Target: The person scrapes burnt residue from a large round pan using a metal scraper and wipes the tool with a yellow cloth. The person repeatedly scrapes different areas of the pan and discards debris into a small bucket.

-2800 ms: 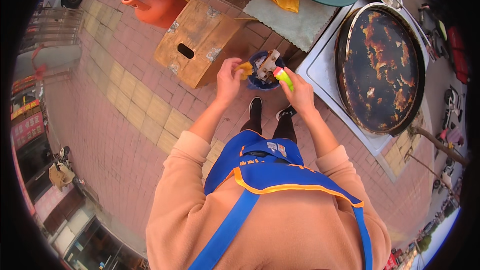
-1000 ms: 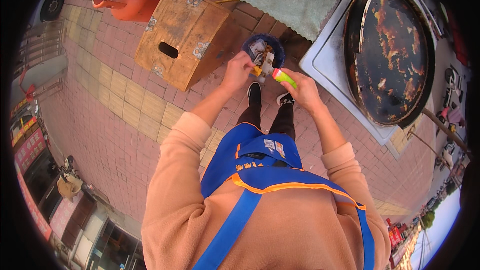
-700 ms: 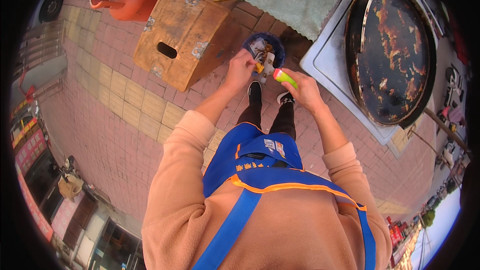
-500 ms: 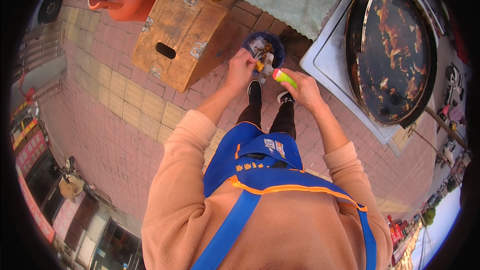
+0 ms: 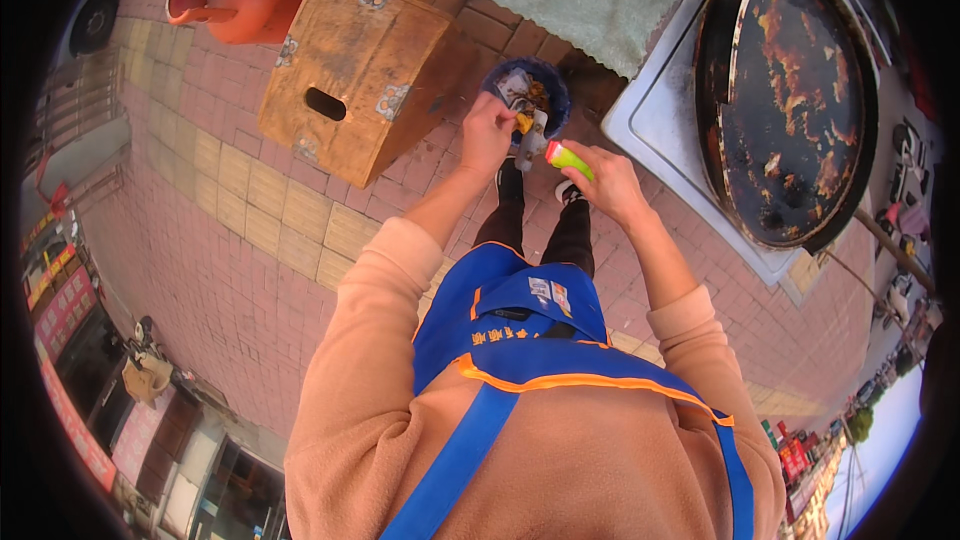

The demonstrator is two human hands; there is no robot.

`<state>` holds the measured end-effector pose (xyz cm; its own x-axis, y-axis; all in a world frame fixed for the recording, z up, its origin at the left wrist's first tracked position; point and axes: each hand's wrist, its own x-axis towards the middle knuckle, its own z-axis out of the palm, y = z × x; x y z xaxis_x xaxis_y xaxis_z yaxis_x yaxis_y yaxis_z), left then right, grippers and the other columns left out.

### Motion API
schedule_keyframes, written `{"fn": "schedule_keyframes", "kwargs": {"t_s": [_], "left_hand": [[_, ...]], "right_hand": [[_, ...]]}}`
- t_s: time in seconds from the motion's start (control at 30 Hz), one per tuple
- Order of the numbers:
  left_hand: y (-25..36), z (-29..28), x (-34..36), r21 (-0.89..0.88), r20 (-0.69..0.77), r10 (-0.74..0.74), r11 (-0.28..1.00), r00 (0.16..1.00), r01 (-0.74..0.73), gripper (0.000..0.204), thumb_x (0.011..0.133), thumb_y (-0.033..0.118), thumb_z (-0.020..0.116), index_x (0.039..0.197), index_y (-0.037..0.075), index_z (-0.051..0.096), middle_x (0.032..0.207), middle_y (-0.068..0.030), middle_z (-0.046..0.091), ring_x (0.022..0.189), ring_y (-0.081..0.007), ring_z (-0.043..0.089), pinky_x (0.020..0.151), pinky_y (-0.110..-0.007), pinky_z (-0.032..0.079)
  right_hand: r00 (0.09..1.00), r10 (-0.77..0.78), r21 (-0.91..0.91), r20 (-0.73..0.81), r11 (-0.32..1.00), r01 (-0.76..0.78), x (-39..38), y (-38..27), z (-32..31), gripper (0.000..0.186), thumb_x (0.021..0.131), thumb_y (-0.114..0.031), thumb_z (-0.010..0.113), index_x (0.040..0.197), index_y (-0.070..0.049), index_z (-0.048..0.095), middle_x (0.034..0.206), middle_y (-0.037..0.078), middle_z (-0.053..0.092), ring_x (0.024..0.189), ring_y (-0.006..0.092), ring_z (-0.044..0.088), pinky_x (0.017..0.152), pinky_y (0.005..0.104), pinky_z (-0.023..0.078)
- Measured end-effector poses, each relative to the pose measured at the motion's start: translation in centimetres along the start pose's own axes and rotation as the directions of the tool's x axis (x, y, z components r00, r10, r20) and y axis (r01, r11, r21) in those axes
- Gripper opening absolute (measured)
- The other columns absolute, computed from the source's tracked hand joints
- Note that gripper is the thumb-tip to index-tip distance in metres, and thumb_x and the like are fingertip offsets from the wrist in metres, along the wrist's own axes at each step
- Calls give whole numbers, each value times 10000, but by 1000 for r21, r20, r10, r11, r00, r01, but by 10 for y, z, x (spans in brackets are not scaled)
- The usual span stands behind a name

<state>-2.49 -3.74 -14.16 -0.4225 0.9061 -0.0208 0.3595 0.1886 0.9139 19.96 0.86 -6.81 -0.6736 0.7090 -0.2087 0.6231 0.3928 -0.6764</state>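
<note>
My right hand (image 5: 607, 180) is wrapped round the lime-green handle of a scraper (image 5: 571, 161) with a red collar. Its pale, wide blade (image 5: 533, 145) points left, over the near rim of a dark blue bin (image 5: 559, 90). My left hand (image 5: 487, 130) is closed in a pinch at the bin's left side, close to the blade; whatever its fingertips hold is too small to make out. Inside the bin lie crumpled white wrappings and brownish scraps (image 5: 537, 95). A small yellow piece (image 5: 524, 123) shows beside my left fingertips.
Left of the bin stands a wooden box (image 5: 350, 60) with an oval handle slot, and behind it an orange gas cylinder (image 5: 250, 15). On the right, a large round black griddle (image 5: 795, 110) rests on a metal stand (image 5: 650, 130). A greyish cloth (image 5: 570, 5) hangs beyond the bin.
My left hand has shifted slightly right, and its fingertips now sit nearer the blade. A dark strip seen by its fingers earlier no longer shows. My right hand keeps its grip.
</note>
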Motion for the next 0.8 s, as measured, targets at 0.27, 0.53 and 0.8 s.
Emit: {"fn": "schedule_keyframes", "kwargs": {"t_s": [0.27,0.53,0.8], "left_hand": [[-15,19,6,-1,-9,-33,999,999,33,177,724,-125,737,764,-24,597,819,-94,569,689,-200,605,630,-283,492],[-67,53,13,-113,60,-200,972,978,206,182,753,-171,700,807,-22,611,921,-73,588,818,-152,616,670,-256,510],[-122,77,0,-357,27,-129,925,991,130,215,747,-203,690,834,-20,620,965,-51,586,876,-156,623,775,-275,550]], "right_hand": [[995,88,-94,40,992,-84,-10,3,9,413,874,-267,730,1254,-121,654,889,155,671,770,375,655,674,446,535],[992,125,-13,-1,992,-125,-39,29,26,406,886,-274,710,1258,-126,642,869,158,655,736,393,654,651,465,541],[972,201,-45,121,979,-197,-94,83,54,460,897,-308,699,1327,-171,605,853,104,643,716,320,656,612,416,534]]}}
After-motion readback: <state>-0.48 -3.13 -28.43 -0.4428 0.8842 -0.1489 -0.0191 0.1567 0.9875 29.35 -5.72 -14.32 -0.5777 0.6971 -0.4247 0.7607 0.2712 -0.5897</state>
